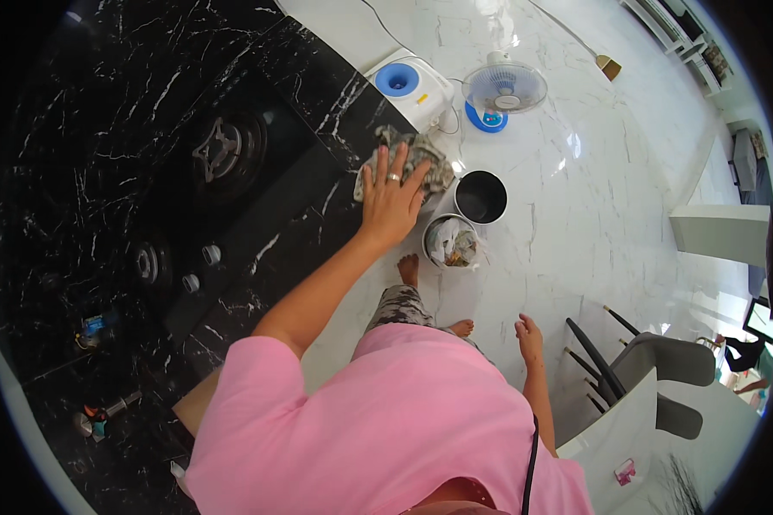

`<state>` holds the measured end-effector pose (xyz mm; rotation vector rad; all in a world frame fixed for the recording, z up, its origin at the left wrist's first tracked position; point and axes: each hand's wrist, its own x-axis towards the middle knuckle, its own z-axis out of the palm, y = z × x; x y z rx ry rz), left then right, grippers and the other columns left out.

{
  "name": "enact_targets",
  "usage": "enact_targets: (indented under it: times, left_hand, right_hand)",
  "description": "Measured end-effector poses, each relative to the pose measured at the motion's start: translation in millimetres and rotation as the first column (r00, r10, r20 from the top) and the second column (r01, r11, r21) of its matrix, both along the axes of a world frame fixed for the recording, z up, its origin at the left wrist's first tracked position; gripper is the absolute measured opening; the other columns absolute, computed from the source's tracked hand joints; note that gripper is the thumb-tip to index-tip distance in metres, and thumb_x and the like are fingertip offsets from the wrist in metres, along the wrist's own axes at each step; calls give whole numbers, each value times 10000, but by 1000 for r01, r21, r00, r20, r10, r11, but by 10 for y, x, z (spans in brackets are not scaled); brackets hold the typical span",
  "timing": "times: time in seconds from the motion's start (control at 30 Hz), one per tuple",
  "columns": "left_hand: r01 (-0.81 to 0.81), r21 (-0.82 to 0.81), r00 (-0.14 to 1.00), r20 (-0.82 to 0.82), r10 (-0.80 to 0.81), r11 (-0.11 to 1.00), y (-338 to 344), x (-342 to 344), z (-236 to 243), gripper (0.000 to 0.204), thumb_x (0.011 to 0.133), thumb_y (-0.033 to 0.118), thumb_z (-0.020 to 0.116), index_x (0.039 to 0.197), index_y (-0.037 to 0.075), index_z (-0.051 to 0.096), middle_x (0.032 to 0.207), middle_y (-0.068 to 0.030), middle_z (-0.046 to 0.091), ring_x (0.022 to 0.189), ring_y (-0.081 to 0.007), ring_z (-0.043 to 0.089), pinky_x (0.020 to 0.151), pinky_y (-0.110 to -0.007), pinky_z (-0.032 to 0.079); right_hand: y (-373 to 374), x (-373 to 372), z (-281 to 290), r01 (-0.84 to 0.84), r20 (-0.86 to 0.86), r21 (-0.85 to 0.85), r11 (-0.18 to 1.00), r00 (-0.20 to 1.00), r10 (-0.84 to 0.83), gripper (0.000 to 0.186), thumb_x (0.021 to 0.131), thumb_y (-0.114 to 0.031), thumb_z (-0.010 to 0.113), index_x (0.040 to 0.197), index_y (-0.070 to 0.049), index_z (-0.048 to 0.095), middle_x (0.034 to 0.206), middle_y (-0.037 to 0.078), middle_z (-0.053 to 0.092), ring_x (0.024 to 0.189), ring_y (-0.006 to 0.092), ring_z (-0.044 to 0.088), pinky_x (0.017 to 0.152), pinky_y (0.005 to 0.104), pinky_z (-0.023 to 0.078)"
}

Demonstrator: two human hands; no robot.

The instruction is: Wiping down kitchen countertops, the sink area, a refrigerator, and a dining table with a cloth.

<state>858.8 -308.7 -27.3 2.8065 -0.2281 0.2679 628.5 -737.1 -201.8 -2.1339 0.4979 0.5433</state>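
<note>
My left hand (391, 196), with a ring on one finger, lies flat with spread fingers on a crumpled patterned cloth (434, 163). The cloth rests at the edge of the black, white-veined countertop (345, 124), and part of it is hidden under the hand. Down at my right side hangs my right hand (531, 337), loosely open and apart from any object. A black gas stove (283, 184) with burners and knobs is set in the counter to the left of my left arm.
Beyond the counter's edge stand an empty dark-lined bin (481, 197) and a bin with a plastic bag (452, 242). A white water dispenser (434, 99) and a fan (505, 86) are farther off. Grey chairs (674, 356) and a white table (614, 429) stand at right.
</note>
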Motion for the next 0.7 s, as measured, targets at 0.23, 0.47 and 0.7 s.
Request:
enact_targets:
  times: [0.23,0.47,0.7]
  left_hand:
    - [7,-96,995,101,2,995,167,-1132,115,368,892,46,588,1239,154,640,1299,-126,611,1188,-329,575,1003,-416,443]
    - [-268,-739,926,-21,377,618,484,-1434,828,366,1011,195,555,1320,0,535,1241,-125,635,1158,-194,580,995,-313,418]
    - [-301,-187,887,304,347,935,784,-1437,-35,559,966,246,562,1471,77,393,1501,-221,396,1392,-437,352,1119,-470,322]
  right_hand:
    - [-548,-511,-53,-69,-3,-26,997,998,69,443,921,-269,596,1286,-20,595,1016,142,698,853,202,651,774,325,515]
    - [-1635,-1546,-425,-205,-256,-239,949,956,142,436,898,-271,620,1245,-7,619,1151,217,677,1053,322,659,916,388,506]
    - [-1787,-1811,-282,154,-207,-70,986,964,-165,434,907,-254,621,1260,-3,609,1084,193,692,974,255,663,870,353,513]
